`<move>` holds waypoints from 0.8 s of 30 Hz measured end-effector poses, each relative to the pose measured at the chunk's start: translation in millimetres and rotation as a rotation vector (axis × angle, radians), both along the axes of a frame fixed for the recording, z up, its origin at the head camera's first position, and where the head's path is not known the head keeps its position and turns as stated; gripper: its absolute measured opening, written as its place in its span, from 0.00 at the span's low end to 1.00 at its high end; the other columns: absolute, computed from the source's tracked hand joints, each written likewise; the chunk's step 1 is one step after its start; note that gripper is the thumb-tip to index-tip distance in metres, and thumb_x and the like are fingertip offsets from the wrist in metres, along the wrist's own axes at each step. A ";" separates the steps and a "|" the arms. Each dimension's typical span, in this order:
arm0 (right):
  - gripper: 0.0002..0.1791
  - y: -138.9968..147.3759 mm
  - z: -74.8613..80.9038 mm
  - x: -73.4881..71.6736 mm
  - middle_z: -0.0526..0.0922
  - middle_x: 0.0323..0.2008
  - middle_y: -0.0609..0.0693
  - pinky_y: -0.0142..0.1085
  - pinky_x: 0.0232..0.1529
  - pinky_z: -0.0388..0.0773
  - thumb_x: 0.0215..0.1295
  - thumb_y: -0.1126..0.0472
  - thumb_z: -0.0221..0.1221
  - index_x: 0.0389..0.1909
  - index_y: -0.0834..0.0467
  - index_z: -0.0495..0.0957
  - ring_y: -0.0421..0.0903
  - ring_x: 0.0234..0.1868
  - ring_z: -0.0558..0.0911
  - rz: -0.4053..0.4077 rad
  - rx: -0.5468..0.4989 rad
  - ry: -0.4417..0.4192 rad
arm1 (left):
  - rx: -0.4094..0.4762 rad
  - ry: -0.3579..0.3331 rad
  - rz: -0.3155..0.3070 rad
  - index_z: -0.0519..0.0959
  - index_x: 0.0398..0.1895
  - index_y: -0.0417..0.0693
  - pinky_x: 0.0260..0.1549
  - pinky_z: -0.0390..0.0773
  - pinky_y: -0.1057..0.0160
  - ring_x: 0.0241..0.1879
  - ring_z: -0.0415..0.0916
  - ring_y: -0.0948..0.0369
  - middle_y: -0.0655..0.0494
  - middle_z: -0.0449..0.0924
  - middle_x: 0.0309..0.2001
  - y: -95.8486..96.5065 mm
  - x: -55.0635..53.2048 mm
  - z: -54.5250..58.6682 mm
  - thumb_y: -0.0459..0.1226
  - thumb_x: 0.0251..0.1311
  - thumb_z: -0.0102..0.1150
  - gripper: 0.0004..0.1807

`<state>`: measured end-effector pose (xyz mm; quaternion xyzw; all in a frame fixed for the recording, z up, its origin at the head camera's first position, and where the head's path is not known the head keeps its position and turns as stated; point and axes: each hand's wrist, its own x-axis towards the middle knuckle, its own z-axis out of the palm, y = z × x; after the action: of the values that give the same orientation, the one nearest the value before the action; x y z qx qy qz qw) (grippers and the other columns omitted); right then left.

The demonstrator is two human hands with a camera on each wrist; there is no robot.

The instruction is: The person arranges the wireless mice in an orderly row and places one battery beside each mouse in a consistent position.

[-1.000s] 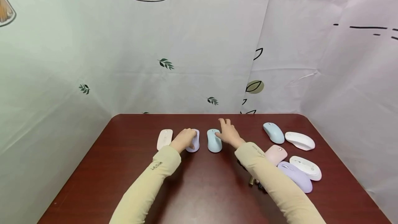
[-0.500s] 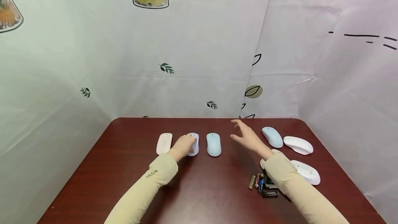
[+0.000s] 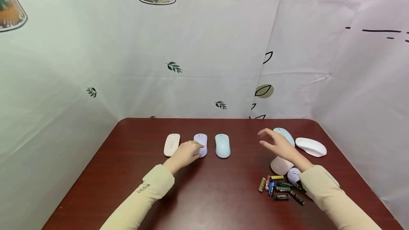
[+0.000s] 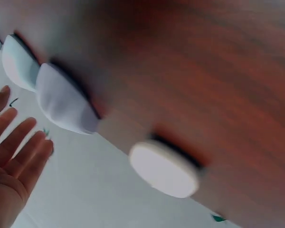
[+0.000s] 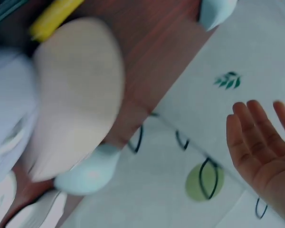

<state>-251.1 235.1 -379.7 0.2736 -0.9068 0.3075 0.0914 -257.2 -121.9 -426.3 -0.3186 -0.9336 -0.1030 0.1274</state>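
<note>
Three computer mice stand in a row: a pale pink mouse (image 3: 172, 144), a lilac mouse (image 3: 200, 138) and a light blue mouse (image 3: 222, 146). My left hand (image 3: 186, 154) overlaps the near left side of the lilac mouse in the head view. In the left wrist view its loosely spread fingers (image 4: 28, 147) lie apart from the lilac mouse (image 4: 64, 99). Over the right side of the table, my right hand (image 3: 282, 147) holds nothing, its fingers relaxed. Beneath and around it are a second blue mouse (image 3: 285, 135), a pink mouse (image 3: 281, 166) and another lilac mouse (image 3: 294, 175), partly hidden by the sleeve.
Several loose batteries (image 3: 282, 189), among them a yellow battery (image 3: 276, 177), lie on the dark red table (image 3: 204, 201) by the right forearm. A white mouse (image 3: 311, 147) sits near the right edge. A printed white curtain (image 3: 204, 45) hangs behind the table.
My right hand has moved right, away from the middle blue mouse, over the group on the right. My left hand has let go of the lilac mouse and drawn back slightly left.
</note>
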 end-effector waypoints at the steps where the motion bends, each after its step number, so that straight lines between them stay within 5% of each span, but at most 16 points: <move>1: 0.12 6.5 -0.3 1.0 0.82 0.39 0.55 0.44 0.42 0.78 0.61 0.68 0.59 0.45 0.62 0.75 0.50 0.41 0.82 0.005 0.012 0.010 | 0.010 -0.003 -0.009 0.83 0.41 0.43 0.39 0.78 0.57 0.40 0.81 0.55 0.53 0.85 0.38 -3.0 1.1 -0.6 0.35 0.50 0.67 0.13; 9: 0.12 58.0 -9.4 11.6 0.82 0.38 0.56 0.34 0.31 0.77 0.56 0.72 0.61 0.42 0.64 0.77 0.44 0.33 0.81 0.005 0.138 0.059 | 0.032 -0.018 -0.009 0.83 0.41 0.44 0.43 0.78 0.57 0.43 0.81 0.56 0.54 0.85 0.40 -13.7 7.7 -3.7 0.36 0.52 0.65 0.12; 16: 0.13 99.6 -22.9 19.2 0.82 0.34 0.54 0.33 0.32 0.77 0.48 0.75 0.64 0.37 0.65 0.78 0.41 0.33 0.80 0.038 0.221 0.144 | 0.027 0.013 -0.001 0.83 0.40 0.46 0.39 0.79 0.57 0.41 0.81 0.56 0.55 0.85 0.38 -6.4 8.9 -1.1 0.36 0.50 0.66 0.12; 24: 0.14 137.3 -29.4 33.3 0.83 0.35 0.48 0.41 0.34 0.76 0.46 0.69 0.67 0.37 0.59 0.80 0.49 0.35 0.80 -0.119 0.404 0.173 | 0.068 0.117 0.057 0.83 0.36 0.47 0.31 0.79 0.57 0.36 0.82 0.57 0.55 0.85 0.34 21.3 -0.6 -0.5 0.38 0.52 0.65 0.09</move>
<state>-217.8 372.4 -409.1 0.2579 -0.9532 0.0892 0.1302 -257.9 -100.6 -426.9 -0.2927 -0.9293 -0.1125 0.1952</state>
